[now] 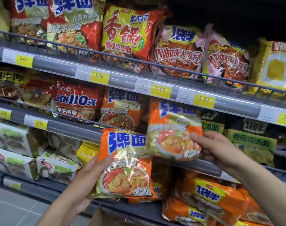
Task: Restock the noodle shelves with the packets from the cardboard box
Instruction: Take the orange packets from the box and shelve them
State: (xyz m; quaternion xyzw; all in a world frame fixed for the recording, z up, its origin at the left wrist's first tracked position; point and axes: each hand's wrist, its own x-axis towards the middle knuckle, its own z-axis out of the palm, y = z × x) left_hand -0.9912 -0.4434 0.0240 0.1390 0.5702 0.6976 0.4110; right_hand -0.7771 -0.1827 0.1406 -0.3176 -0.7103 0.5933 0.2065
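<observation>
Double grab at the shelf (70,128)!
Left hand (90,170) grips one orange packet (124,165) at six o'clock; right hand (210,149) pinches a second packet (173,132) at four o'clock.

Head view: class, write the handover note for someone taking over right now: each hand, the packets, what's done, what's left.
Left hand grips an orange noodle packet, held low.
Right hand grips a second orange packet, raised to the middle shelf beside a matching shelved packet.
Cardboard box: only a brown edge shows, bottom of view.
Done: neither packet shelved yet.
Left: shelve both, then fetch more.
</observation>
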